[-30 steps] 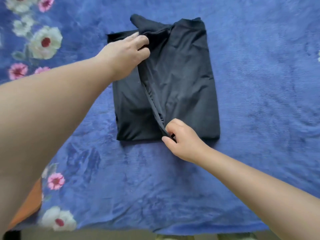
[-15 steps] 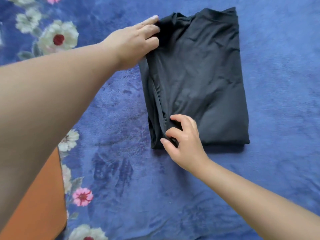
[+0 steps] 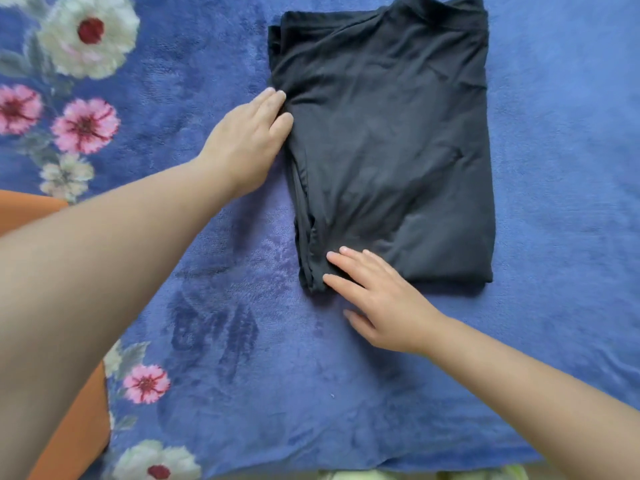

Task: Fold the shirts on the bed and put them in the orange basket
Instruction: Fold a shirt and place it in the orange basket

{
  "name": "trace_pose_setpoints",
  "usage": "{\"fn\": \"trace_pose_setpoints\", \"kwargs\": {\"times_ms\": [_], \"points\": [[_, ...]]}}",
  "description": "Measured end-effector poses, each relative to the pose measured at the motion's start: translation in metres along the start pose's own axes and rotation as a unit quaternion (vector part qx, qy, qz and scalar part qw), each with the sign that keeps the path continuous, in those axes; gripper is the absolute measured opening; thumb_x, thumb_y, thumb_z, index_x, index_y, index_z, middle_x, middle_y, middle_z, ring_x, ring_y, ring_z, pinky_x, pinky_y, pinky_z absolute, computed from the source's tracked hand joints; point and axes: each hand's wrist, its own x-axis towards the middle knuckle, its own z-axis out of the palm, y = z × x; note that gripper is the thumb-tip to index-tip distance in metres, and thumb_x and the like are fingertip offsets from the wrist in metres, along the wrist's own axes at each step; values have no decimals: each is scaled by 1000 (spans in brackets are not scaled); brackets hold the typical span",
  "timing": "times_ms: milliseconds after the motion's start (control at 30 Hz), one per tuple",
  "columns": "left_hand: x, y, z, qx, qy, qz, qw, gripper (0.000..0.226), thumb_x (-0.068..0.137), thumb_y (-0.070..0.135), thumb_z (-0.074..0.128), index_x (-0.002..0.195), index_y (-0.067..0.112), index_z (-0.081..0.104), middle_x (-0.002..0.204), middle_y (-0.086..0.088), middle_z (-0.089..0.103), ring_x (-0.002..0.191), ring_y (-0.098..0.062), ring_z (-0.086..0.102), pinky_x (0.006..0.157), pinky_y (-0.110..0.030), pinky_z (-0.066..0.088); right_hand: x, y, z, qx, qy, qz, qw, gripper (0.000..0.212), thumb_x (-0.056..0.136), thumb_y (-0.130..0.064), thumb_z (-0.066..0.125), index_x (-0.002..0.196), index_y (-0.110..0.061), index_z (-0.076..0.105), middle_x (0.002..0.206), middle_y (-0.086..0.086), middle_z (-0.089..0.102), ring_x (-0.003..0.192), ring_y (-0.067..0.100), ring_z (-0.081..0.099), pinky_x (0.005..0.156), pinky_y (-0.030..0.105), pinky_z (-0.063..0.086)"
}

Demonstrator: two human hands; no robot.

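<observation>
Though folded, shirt point(image 3: 388, 143) lengthwise away (collar far).

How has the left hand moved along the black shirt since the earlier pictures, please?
Yes: the left hand has slid from the black shirt's far corner down its left edge, fingers now flat.

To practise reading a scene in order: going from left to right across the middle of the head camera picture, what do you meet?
Orange basket → pink flowers on the blue blanket → left hand, fingers against the shirt's left edge → folded black shirt → bare blue blanket.
</observation>
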Motion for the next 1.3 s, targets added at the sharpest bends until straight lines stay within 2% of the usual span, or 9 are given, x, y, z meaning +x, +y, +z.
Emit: {"fn": "trace_pose_setpoints", "kwargs": {"times_ms": [100, 233, 367, 500, 700, 800, 900, 1067, 1300], "points": [[-19, 15, 11, -21, 104, 122, 987, 38, 74, -3, 31, 110, -3, 46, 117, -33, 56, 107, -49, 56, 84, -53, 48, -21, 21, -20, -43, 48, -1, 998, 39, 75, -14, 46, 114, -12, 49, 120, 13, 60, 116, 30, 48, 103, 47, 33], [-44, 54, 12, -115, 112, 201, 966, 27, 77, 5, 35, 101, 6, 46, 104, -23, 65, 98, -38, 63, 86, -40, 44, -56, 53, -44, -156, 76, 135, 976, 61, 61, -14, 71, 114, -6, 43, 122, 14, 38, 115, 34, 36, 94, 53, 39], [-57, 86, 26, -118, 123, 127, 977, 36, 93, 31, 36, 110, 6, 55, 116, -20, 63, 111, -36, 58, 98, -42, 32, -68, 71, -53, -150, 111, 196, 963, 35, 69, -19, 43, 100, -5, 40, 127, 17, 35, 109, 35, 36, 77, 55, 48], [-59, 99, 35, -68, 56, 48, 995, 62, 85, 44, 36, 120, -2, 59, 130, -20, 54, 120, -38, 51, 102, -43, 22, -69, 76, -51, -134, 119, 257, 950, 46, 58, 9, 61, 96, -6, 39, 127, 26, 43, 100, 46, 53, 66, 49, 49], [-64, 100, 50, -28, 12, 11, 999, 71, 81, 54, 34, 131, 6, 51, 136, -14, 50, 124, -33, 48, 99, -51, 37, -79, 89, -55, -195, 65, 185, 961, 27, 44, 14, 55, 64, 0, 42, 67, 19, 48, 52, 34, 49, 44, 34, 40], [-68, 99, 55, -34, 12, 7, 999, 70, 81, 52, 34, 131, 7, 51, 136, -14, 50, 124, -33, 48, 101, -49, 35, -86, 94, -48, -203, 33, 165, 964, 32, 48, 13, 61, 67, -4, 41, 64, 17, 48, 50, 31, 47, 45, 30, 34], [-71, 89, 52, -63, 32, 41, 997, 61, 85, 42, 34, 131, 7, 51, 136, -16, 49, 128, -30, 43, 104, -47, 29, -90, 100, -57, -164, 4, 101, 981, 13, 64, -10, 38, 75, -5, 43, 75, 17, 52, 57, 33, 50, 49, 33, 41], [-69, 51, 45, -27, 128, 98, 987, 59, 71, 9, 27, 129, 11, 39, 132, -15, 53, 142, -9, 10, 113, -26, 4, -109, 121, -90, -151, 41, 95, 983, 42, 69, -13, 31, 108, -6, 45, 109, 20, 55, 94, 36, 50, 70, 47, 51], [-25, 34, 40, 34, 179, 151, 971, 59, 73, 5, 26, 130, 10, 37, 132, -16, 52, 144, -15, 3, 115, -29, -2, -30, 150, -96, -286, -5, -36, 957, 67, 73, 6, 19, 134, -16, 36, 142, 10, 37, 129, 30, 30, 104, 44, 22]]}}
